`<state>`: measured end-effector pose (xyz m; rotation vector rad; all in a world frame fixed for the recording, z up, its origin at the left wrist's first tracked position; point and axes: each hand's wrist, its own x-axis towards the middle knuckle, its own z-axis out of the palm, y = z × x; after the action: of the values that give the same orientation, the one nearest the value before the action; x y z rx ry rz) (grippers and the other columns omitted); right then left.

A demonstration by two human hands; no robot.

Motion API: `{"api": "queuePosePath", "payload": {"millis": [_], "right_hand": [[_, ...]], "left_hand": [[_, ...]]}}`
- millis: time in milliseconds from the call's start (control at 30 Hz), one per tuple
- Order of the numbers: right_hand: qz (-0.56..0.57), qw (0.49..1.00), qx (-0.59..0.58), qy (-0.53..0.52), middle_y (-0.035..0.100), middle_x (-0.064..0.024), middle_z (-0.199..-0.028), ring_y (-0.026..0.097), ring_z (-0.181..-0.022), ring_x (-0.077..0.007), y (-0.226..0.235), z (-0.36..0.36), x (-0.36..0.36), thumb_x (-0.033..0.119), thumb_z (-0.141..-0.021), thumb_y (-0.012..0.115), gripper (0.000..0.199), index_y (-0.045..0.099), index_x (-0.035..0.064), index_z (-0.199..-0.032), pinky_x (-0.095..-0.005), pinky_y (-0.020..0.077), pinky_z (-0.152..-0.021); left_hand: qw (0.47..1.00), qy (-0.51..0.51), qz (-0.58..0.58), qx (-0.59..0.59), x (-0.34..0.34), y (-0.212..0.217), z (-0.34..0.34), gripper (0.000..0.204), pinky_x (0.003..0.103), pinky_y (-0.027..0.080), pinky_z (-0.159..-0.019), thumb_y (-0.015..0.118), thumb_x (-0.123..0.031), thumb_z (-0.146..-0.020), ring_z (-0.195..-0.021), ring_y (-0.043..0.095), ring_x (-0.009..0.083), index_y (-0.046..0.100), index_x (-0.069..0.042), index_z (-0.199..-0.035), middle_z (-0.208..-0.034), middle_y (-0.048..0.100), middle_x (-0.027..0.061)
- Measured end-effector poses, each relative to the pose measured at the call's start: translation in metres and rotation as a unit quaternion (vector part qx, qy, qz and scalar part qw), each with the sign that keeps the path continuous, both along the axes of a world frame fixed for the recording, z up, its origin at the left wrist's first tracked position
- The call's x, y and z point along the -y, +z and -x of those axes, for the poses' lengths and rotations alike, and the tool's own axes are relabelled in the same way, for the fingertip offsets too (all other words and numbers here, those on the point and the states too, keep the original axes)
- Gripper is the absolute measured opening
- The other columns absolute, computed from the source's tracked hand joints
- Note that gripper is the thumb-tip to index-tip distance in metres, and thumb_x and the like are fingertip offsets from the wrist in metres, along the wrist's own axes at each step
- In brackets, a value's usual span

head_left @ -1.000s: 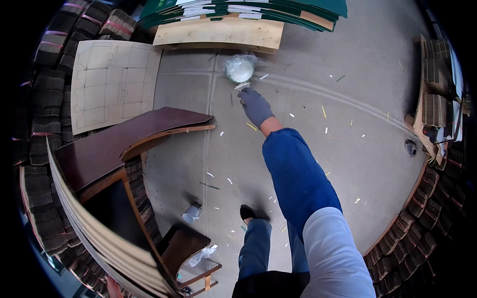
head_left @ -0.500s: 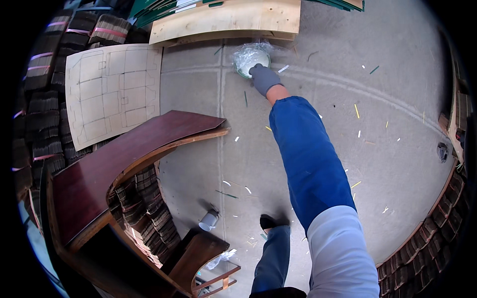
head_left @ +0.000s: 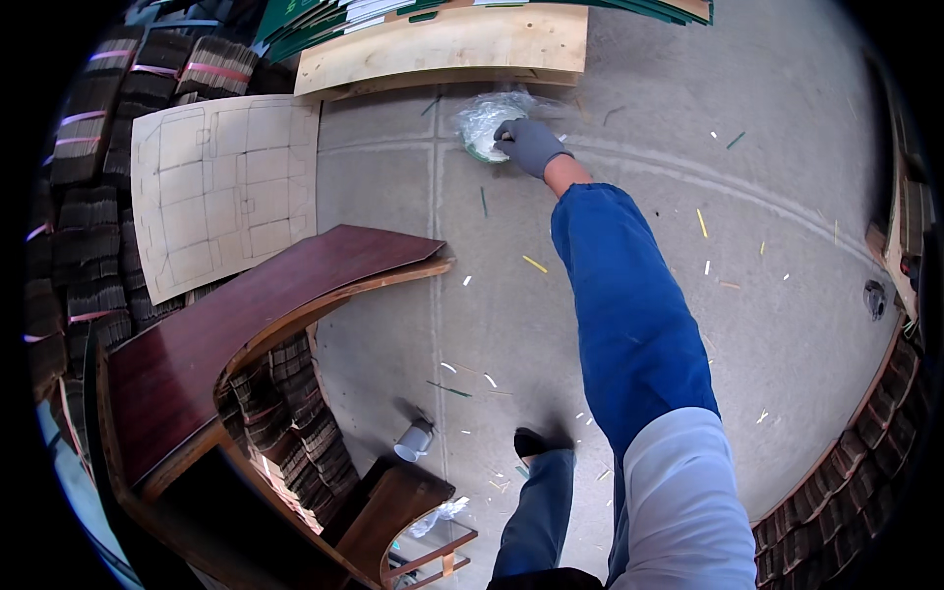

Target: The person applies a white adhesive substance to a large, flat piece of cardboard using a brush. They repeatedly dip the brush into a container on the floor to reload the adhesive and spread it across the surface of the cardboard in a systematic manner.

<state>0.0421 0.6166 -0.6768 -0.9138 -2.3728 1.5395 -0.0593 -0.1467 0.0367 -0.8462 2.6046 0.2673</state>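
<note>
My right hand [head_left: 533,147], in a grey glove, reaches far out over the floor under a blue sleeve cover. Its curled fingers press into the crumpled clear plastic wrap [head_left: 482,123] of a round white bundle with a green lower edge. The fingertips are partly hidden there, and what lies inside the wrap cannot be made out. No part of my left hand shows.
A curved dark-red desk [head_left: 265,295] stands at the left, near a drawn-on pale board [head_left: 226,192] and dark strapped stacks [head_left: 93,211]. Beyond the bundle is a plywood box [head_left: 442,49] under green sheets. A white cup-like container [head_left: 414,441] and scraps lie on the floor.
My right hand and forearm have shifted slightly to the right. The wrap has changed shape a little around the fingers, which stay at the bundle.
</note>
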Motion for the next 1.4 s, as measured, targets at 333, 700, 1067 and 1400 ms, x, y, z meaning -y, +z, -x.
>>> {"api": "queuePosePath", "payload": {"millis": [333,700,1067,1400], "right_hand": [[0.392,0.800,-0.369,-0.266,0.067,-0.0142,-0.097,0.069,-0.090,-0.0231,0.047,-0.108,0.030,0.022,-0.097,0.064,0.029,0.062,-0.0040,-0.109,-0.0334,0.0582,-0.076],[0.606,0.566,-0.509,-0.231,0.066,-0.0154,-0.115,0.065,-0.101,-0.0262,0.388,-0.278,0.055,0.026,-0.103,0.054,0.029,0.064,0.0003,-0.112,-0.0402,0.0546,-0.092],[0.512,0.821,-0.252,-0.022,0.061,-0.0198,-0.117,0.059,-0.105,-0.0241,0.696,-0.184,0.171,0.017,-0.094,0.060,0.019,0.060,0.0024,-0.107,-0.0370,0.0484,-0.094],[0.352,0.901,-0.030,0.252,0.067,-0.0135,-0.101,0.066,-0.088,-0.0174,0.763,-0.031,0.467,0.009,-0.097,0.056,0.016,0.063,-0.0034,-0.105,-0.0299,0.0558,-0.080]], "left_hand": [[0.997,-0.043,-0.064,0.001,0.022,-0.026,0.001,0.069,0.037,0.030,-0.114,0.041,-0.056,-0.102,-0.134,0.047,0.0244,0.042,-0.004,-0.148,-0.143,0.053,0.0113],[0.960,-0.131,-0.233,-0.084,0.165,-0.037,-0.035,0.051,0.037,0.037,-0.112,0.045,-0.032,-0.105,-0.129,0.051,0.0275,0.047,0.002,-0.143,-0.143,0.053,0.0152],[0.939,-0.294,0.067,-0.164,0.099,-0.059,-0.069,0.052,0.064,0.028,-0.110,0.053,-0.034,-0.098,-0.139,0.039,0.0269,0.044,-0.023,-0.148,-0.152,0.042,-0.0010],[0.916,-0.270,-0.002,-0.298,0.091,-0.069,-0.094,0.051,0.061,0.022,-0.113,0.051,-0.036,-0.098,-0.138,0.036,0.0260,0.045,-0.019,-0.146,-0.149,0.043,0.0008]]}}
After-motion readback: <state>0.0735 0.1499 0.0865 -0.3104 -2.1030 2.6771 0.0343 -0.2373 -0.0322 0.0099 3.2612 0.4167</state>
